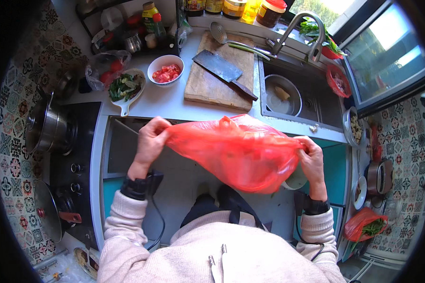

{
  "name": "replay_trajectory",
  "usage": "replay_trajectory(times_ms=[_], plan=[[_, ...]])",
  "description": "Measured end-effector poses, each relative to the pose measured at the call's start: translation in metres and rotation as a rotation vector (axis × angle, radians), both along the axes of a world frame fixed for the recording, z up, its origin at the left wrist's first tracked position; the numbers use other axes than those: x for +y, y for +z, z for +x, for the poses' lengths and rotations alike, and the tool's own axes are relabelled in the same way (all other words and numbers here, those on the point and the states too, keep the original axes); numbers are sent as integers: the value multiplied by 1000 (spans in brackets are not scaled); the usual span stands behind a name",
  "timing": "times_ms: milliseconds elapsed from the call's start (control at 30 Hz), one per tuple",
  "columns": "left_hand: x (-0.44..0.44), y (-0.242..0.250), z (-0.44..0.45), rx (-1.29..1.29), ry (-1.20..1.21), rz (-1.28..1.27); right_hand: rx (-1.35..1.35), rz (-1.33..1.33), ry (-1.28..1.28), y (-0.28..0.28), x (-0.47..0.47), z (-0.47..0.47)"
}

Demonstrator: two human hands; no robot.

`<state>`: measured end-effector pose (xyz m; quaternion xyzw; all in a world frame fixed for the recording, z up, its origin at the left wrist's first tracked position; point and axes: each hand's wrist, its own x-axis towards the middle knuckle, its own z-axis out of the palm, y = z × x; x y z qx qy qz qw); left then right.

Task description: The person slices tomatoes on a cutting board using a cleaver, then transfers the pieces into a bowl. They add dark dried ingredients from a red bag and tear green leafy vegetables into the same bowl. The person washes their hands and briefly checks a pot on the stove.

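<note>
A red plastic bag point(233, 152) is stretched wide in front of my body, just off the counter's front edge. My left hand point(151, 139) pinches one end of it between thumb and fingers. The opposite end is gripped by my right hand point(311, 155). The bag is slightly blurred, and I cannot tell whether anything is inside. Partly hidden behind its lower right side is a pale round bin point(296, 179). Beyond the bag, a cleaver point(217, 65) lies across a wooden cutting board point(202, 86).
A bowl of chopped tomatoes point(167, 72) and a dish of cut greens point(124, 87) stand left of the board. The sink point(322, 115) at right holds a metal basin point(287, 100). A lidded pot point(44, 123) and a pan point(47, 212) sit on the stove point(81, 141).
</note>
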<state>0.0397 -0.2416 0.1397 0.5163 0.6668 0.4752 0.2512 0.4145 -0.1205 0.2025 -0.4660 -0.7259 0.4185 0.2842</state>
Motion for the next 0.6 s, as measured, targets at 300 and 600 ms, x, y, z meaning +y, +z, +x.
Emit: replay_trajectory(times_ms=[300, 600], plan=[[46, 7, 65, 442, -435, -69, 358, -321, 318, -8, 37, -37], [163, 23, 94, 138, -225, 107, 763, -496, 464, -6, 139, -15]])
